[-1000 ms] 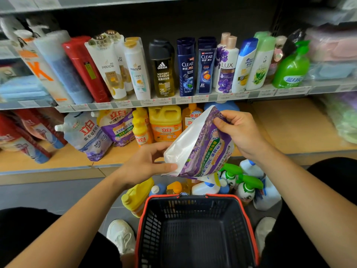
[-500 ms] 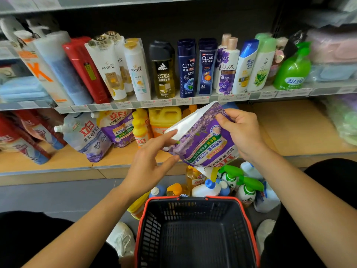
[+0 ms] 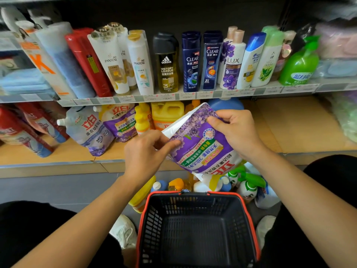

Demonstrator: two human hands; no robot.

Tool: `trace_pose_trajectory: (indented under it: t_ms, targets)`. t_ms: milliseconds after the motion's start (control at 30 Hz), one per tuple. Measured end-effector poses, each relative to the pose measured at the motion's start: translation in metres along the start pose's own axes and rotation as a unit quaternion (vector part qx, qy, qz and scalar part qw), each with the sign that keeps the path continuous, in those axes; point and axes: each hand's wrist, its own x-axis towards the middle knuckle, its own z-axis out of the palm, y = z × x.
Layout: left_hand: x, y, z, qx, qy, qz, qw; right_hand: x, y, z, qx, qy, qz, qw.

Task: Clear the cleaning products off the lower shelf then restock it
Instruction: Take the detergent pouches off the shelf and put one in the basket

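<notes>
Upper shelf [image 3: 193, 96]: ran across the view at 12 o'clock and carried a row of upright shampoo bottles [image 3: 191, 60].
Lower shelf [image 3: 301, 128]: lay under it. Bare wood showed toward 3 o'clock and goods sat from the middle out to 9 o'clock.
Basket [image 3: 193, 193]: black with a red rim, it stood on the floor at 6 o'clock, between the person's shoes.
Pouch [image 3: 201, 149]: purple and white, it was held tilted in the air at the centre, in front of the lower shelf and above the far rim of the basket, with its print upside down.
Shelf pouches [image 3: 90, 130]: two leaned together at 9 o'clock of the held pouch.
Right hand [image 3: 235, 130]: gripped the pouch's upper corner at 1 o'clock, thumb on the front and fingers curled behind.
Left hand [image 3: 144, 153]: pinched the pouch's left edge at 9 o'clock, thumb laid on the purple face and fingers bent at the white side.
Yellow jug [image 3: 166, 113]: stood on the lower shelf at 11 o'clock of the pouch.
Floor bottles [image 3: 249, 188]: clustered just beyond the basket, at 5 o'clock of the pouch.
</notes>
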Motion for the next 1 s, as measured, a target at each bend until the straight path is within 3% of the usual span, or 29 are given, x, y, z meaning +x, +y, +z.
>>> trace_pose_trajectory:
  t_ms: [100,233,367,433,533,633,733,867,1000]
  targets:
    - [0.002,-0.004,-0.002,0.031,0.020,-0.001,0.999,-0.001,-0.002,0.001,0.008,-0.009,-0.002,1.000]
    - [0.003,-0.013,0.003,-0.049,0.013,-0.041,0.998,-0.001,-0.002,0.003,0.040,-0.010,0.007,0.999]
    - [-0.007,-0.025,0.010,-0.146,0.028,-0.188,0.971,0.000,-0.003,0.001,0.104,0.011,0.033,0.994]
    - [-0.015,-0.027,0.019,-0.193,-0.025,-0.282,0.940,0.001,-0.006,-0.002,0.147,0.025,0.039,0.988]
    - [-0.031,-0.025,0.037,-0.239,-0.196,-0.358,0.881,0.003,-0.013,-0.004,0.212,0.035,0.035,0.976]
    - [-0.043,-0.018,0.052,-0.283,-0.304,-0.346,0.841,0.005,-0.018,-0.009,0.272,0.063,0.042,0.959]
    - [-0.050,-0.011,0.062,-0.324,-0.349,-0.327,0.817,0.008,-0.022,-0.013,0.317,0.086,0.049,0.943]
    - [-0.057,-0.006,0.069,-0.344,-0.356,-0.319,0.808,0.014,-0.025,-0.018,0.335,0.097,0.042,0.936]
    - [-0.055,-0.006,0.069,-0.358,-0.303,-0.335,0.817,0.017,-0.022,-0.020,0.343,0.100,0.043,0.933]
